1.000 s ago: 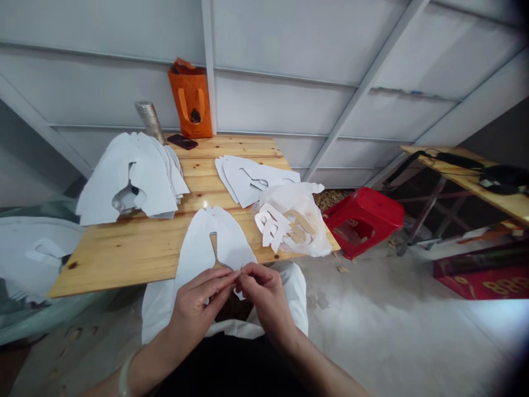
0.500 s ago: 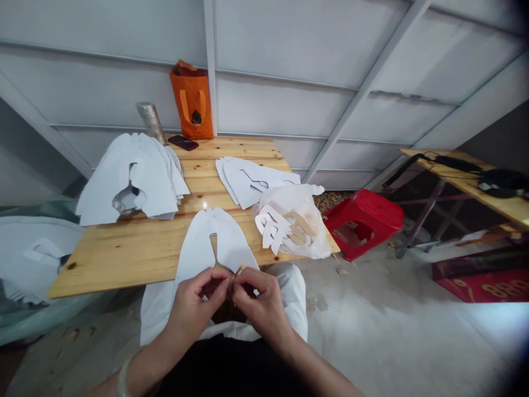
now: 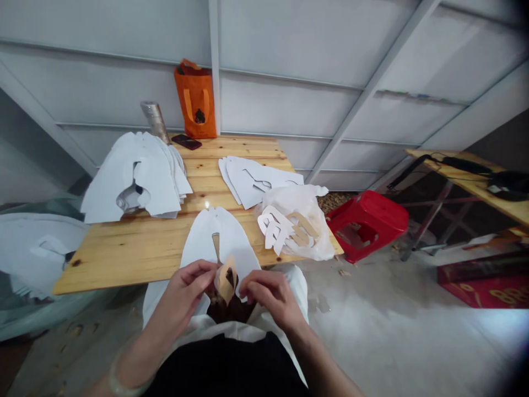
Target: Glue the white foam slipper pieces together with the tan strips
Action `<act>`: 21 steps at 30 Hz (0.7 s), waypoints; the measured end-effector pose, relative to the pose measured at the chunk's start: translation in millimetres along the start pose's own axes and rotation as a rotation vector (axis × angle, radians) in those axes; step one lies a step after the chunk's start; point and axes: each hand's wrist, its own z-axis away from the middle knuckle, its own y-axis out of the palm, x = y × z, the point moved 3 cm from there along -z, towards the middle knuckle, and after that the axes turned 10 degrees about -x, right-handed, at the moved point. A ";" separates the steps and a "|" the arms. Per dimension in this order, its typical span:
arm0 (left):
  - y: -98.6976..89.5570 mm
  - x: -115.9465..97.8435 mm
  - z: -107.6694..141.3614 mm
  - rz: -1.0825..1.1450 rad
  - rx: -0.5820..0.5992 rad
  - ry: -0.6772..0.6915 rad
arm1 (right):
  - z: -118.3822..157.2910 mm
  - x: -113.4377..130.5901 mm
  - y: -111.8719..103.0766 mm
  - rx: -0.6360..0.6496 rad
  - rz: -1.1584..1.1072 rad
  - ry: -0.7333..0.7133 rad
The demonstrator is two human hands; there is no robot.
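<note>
My left hand (image 3: 190,284) pinches a small tan-and-white cut-out piece (image 3: 226,282) by its left edge, holding it tilted over my lap. Just right of that piece is my right hand (image 3: 269,291), thumb and fingers drawn together and apart from the piece; I cannot make out whether anything is between the fingertips. Beneath both hands, a white arched board (image 3: 215,220) with a keyhole-shaped opening lies partly on the table's front edge and partly over my lap. Similar small cut-outs (image 3: 276,227) in white and tan rest on a clear plastic bag (image 3: 320,242) to the right.
On the wooden table (image 3: 124,259) are a stack of white boards (image 3: 105,182), more boards (image 3: 252,176), a phone (image 3: 187,142), a roll (image 3: 154,118) and an orange bag (image 3: 196,105). A red stool (image 3: 367,220) stands right; bagged boards (image 3: 28,248) sit left.
My hands have moved apart; both were pinched together over the board. The small cut-out now shows between them, in my left fingers. The view has shifted slightly.
</note>
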 end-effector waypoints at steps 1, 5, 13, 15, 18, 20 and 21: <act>-1.7 -3.1 1.1 -0.061 -0.012 0.077 | 1.9 7.0 -4.0 -0.061 0.112 -0.079; 3.2 -12.5 11.9 -0.359 0.000 0.395 | 10.9 25.6 -0.2 -0.277 0.401 -0.297; 18.7 -8.8 24.4 -0.525 0.044 0.634 | 3.0 16.5 12.5 -0.226 0.347 -0.232; 18.1 -6.9 23.8 -0.486 0.051 0.583 | 0.4 16.4 9.2 -0.228 0.292 -0.238; 14.1 -3.1 23.0 -0.418 0.038 0.519 | -1.8 16.1 4.9 -0.254 0.226 -0.252; 7.7 1.4 21.1 -0.355 0.000 0.454 | -2.7 13.7 1.4 -0.273 0.144 -0.221; 3.8 4.2 19.5 -0.319 -0.010 0.407 | -2.9 12.1 -0.7 -0.278 0.086 -0.196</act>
